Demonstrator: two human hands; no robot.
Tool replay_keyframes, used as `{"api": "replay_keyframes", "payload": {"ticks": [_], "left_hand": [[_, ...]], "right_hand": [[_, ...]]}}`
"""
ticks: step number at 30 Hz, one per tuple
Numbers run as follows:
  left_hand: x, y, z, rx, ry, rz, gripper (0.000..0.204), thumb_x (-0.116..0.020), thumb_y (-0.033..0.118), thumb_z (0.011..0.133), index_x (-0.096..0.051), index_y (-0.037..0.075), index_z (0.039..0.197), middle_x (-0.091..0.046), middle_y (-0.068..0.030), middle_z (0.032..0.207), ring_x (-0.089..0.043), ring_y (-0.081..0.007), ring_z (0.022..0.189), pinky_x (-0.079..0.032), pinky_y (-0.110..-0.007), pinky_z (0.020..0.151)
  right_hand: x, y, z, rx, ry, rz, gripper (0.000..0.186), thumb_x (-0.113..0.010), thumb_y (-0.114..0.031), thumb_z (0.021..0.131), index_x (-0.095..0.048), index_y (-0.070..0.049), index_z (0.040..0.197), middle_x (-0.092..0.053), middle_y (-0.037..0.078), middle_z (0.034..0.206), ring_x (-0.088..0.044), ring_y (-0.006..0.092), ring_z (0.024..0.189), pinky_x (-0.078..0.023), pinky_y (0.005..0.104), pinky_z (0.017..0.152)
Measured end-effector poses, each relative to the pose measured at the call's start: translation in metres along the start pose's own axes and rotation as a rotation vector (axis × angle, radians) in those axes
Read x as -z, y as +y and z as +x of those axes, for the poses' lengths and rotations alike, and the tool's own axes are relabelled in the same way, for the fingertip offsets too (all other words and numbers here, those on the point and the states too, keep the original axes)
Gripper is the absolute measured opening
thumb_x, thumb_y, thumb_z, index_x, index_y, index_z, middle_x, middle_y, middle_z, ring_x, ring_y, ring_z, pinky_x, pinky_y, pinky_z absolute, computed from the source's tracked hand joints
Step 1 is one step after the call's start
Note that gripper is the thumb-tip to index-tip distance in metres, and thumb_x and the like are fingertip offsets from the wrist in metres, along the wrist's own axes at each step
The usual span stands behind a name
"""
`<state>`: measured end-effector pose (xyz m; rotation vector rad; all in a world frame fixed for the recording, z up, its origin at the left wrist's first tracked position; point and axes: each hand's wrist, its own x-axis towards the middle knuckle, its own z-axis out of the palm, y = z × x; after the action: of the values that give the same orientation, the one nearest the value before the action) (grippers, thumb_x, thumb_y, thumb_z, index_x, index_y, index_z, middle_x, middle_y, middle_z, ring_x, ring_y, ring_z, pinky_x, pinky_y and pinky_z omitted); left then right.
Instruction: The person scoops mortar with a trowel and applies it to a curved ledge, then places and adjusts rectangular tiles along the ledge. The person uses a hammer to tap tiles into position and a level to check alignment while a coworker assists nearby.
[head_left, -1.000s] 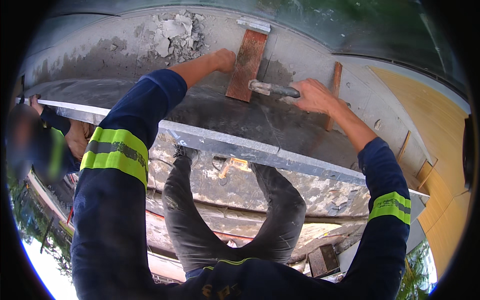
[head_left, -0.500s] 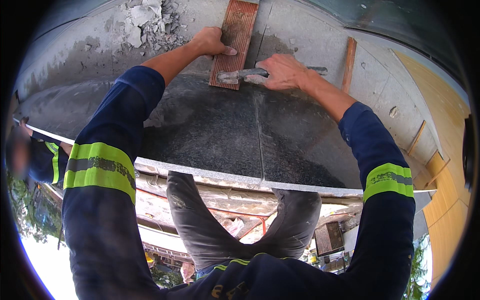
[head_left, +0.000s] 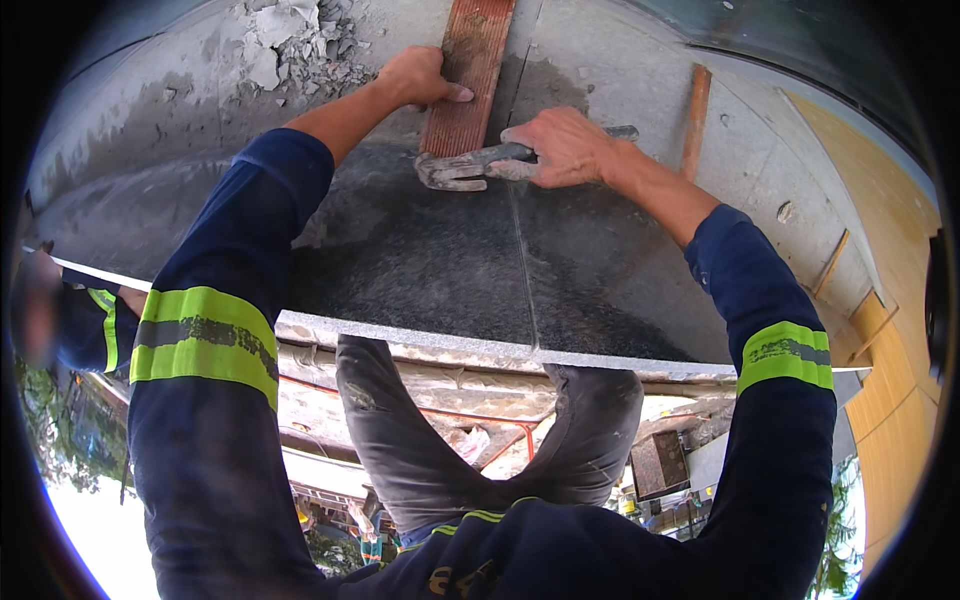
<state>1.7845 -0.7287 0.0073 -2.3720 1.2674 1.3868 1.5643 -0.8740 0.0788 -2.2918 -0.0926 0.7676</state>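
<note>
My left hand (head_left: 418, 78) is closed on the left edge of a reddish-brown ridged board (head_left: 478, 55), its thumb on the top face. The board slants slightly away from me, its near end at the dark stone slab (head_left: 420, 260). In my right hand (head_left: 562, 148) is a claw hammer (head_left: 450, 172), gripped by the handle and lying almost sideways. The hammer's dusty metal head is at the board's near end and covers part of it; whether they touch I cannot tell.
Broken grey mortar pieces (head_left: 285, 45) lie at the far left. A thin wooden strip (head_left: 696, 122) rests to the right, near yellowish panels (head_left: 895, 400). The slab's pale front edge (head_left: 430, 340) runs above my legs. Another person's sleeve (head_left: 105, 325) shows at far left.
The hammer's head has come toward me, from over the board's lower part to its near end. My left hand keeps its hold on the board.
</note>
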Motion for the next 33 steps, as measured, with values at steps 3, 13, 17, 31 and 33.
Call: {"api": "replay_keyframes", "payload": {"ticks": [3, 13, 17, 31, 33], "left_hand": [[0.001, 0.001, -0.001, 0.018, -0.01, 0.018, 0.082, -0.086, 0.071, 0.078, -0.075, -0.005, 0.106, -0.08, -0.0186, 0.097, -0.08, -0.0329, 0.089, -0.064, -0.046, 0.083], [0.0, 0.004, -0.006, 0.022, 0.081, 0.059, 0.083, -0.084, 0.074, 0.079, -0.073, -0.001, 0.112, -0.079, -0.0174, 0.1, -0.08, -0.0308, 0.091, -0.064, -0.046, 0.082], [0.004, 0.009, -0.005, 0.072, -0.007, 0.066, 0.083, -0.083, 0.075, 0.079, -0.074, 0.002, 0.119, -0.079, -0.015, 0.113, -0.08, -0.0297, 0.1, -0.063, -0.047, 0.087], [0.003, 0.008, -0.003, 0.057, 0.037, 0.166, 0.091, -0.081, 0.079, 0.078, -0.071, 0.004, 0.129, -0.075, -0.0174, 0.128, -0.073, -0.0349, 0.12, -0.061, -0.052, 0.094], [0.002, 0.007, -0.003, 0.061, 0.023, 0.154, 0.091, -0.08, 0.079, 0.078, -0.071, 0.005, 0.13, -0.075, -0.0167, 0.128, -0.074, -0.035, 0.12, -0.061, -0.052, 0.094]], "right_hand": [[0.0, -0.003, -0.002, -0.1, -0.039, -0.04, 0.055, -0.064, -0.06, 0.098, -0.075, -0.006, 0.097, -0.069, 0.022, 0.073, -0.068, 0.0435, 0.073, -0.054, 0.0535, 0.071], [0.0, -0.007, -0.004, -0.122, -0.054, -0.052, 0.056, -0.063, -0.061, 0.1, -0.075, -0.007, 0.095, -0.069, 0.021, 0.072, -0.069, 0.0427, 0.074, -0.054, 0.0529, 0.071], [0.006, -0.01, -0.007, -0.042, -0.073, 0.02, 0.047, -0.063, -0.053, 0.099, -0.073, -0.007, 0.093, -0.067, 0.021, 0.071, -0.068, 0.0423, 0.072, -0.053, 0.054, 0.07], [-0.014, 0.004, 0.004, -0.071, -0.017, 0.017, 0.042, -0.066, -0.047, 0.093, -0.071, -0.005, 0.09, -0.067, 0.02, 0.073, -0.066, 0.0419, 0.074, -0.05, 0.0552, 0.068], [-0.015, 0.001, 0.003, -0.048, -0.003, 0.064, 0.044, -0.067, -0.049, 0.093, -0.071, -0.006, 0.09, -0.067, 0.02, 0.074, -0.066, 0.0424, 0.075, -0.05, 0.0551, 0.068]]}}
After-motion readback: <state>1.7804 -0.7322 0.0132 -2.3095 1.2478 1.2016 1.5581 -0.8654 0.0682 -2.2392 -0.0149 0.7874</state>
